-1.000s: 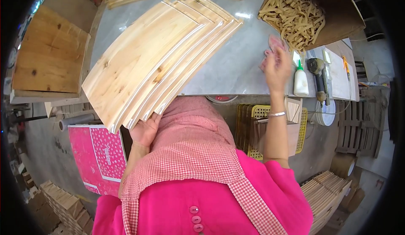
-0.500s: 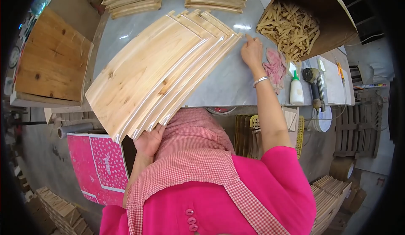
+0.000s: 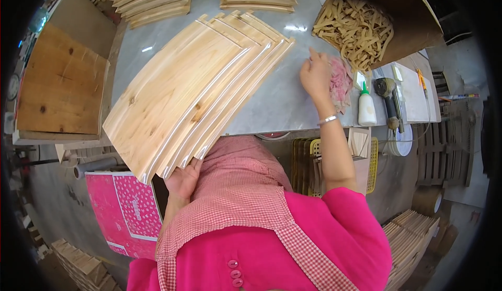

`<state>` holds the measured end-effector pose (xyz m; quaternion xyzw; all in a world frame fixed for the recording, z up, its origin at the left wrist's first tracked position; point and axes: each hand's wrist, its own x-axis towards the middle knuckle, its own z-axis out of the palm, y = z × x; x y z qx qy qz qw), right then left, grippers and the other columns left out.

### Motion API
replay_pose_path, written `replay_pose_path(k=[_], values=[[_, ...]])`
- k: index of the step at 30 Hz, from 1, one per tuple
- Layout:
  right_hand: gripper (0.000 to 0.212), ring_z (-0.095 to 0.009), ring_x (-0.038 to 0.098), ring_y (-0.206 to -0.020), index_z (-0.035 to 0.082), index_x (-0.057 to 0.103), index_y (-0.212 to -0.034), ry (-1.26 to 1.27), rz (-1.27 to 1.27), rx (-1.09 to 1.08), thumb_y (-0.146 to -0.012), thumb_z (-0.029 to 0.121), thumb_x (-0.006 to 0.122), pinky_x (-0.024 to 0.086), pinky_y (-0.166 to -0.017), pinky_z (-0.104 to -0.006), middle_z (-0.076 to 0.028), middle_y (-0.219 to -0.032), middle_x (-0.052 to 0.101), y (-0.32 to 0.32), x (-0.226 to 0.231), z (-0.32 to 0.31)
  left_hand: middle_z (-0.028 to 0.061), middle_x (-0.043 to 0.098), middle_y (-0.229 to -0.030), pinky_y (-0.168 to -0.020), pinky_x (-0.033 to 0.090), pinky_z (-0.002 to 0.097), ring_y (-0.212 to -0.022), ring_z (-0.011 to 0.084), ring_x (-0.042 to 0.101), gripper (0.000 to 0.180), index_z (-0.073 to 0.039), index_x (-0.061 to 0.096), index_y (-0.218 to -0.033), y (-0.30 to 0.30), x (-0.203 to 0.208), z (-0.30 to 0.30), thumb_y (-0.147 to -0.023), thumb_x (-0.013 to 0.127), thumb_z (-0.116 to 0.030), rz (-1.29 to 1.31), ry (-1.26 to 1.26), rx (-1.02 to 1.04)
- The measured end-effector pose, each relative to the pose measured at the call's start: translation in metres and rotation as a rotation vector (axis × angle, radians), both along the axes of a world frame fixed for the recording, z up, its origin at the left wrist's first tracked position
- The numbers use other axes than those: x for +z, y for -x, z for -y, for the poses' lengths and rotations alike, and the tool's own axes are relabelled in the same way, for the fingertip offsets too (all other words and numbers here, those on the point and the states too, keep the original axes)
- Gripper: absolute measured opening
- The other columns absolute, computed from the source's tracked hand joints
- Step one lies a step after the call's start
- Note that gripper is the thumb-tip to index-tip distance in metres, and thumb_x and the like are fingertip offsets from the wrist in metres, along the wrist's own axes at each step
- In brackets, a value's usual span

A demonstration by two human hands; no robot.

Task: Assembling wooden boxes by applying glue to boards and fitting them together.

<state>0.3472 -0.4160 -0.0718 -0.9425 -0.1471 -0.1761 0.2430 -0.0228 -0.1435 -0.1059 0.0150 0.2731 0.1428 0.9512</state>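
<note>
Counter (image 3: 274, 97): box (image 3: 415, 16) of strips (image 3: 355, 32), far right corner; white-filled bottle (image 3: 367, 112), front edge.
Your left hand (image 3: 183, 181) touches boards (image 3: 172, 92), your right hand (image 3: 316, 77) curls by cloth (image 3: 341, 84); cannot tell either grip.

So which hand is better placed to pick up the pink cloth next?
Probably the right hand: it is close beside the pink cloth. The left hand is farther away, palm up at the lower edge of the fanned wooden panels.
</note>
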Motion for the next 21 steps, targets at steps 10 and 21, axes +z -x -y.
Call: replay_pose_path(k=[10, 21], values=[[0.030, -0.039, 0.059, -0.101, 0.003, 0.073, -0.112, 0.024, 0.287, -0.170, -0.085, 0.013, 0.069, 0.048, -0.091, -0.0459, -0.017, -0.110, 0.064, 0.081, 0.019, 0.127, 0.0208, 0.046, -0.152, -0.122, 0.027, 0.0567, -0.144, 0.0396, 0.038, 0.063, -0.002, 0.050, -0.143, -0.003, 0.009, 0.000, -0.097, 0.056, -0.045, -0.071, 0.010, 0.051], [0.027, -0.039, 0.061, -0.099, 0.002, 0.066, -0.098, -0.064, 0.312, -0.124, -0.083, 0.021, 0.077, 0.049, -0.083, -0.0466, -0.016, -0.103, 0.064, 0.079, 0.010, 0.147, 0.0208, 0.054, -0.142, -0.115, 0.040, 0.0566, -0.134, 0.0357, 0.051, 0.060, -0.001, 0.054, -0.137, -0.003, 0.025, 0.001, -0.098, 0.057, -0.046, -0.049, -0.038, 0.060]])
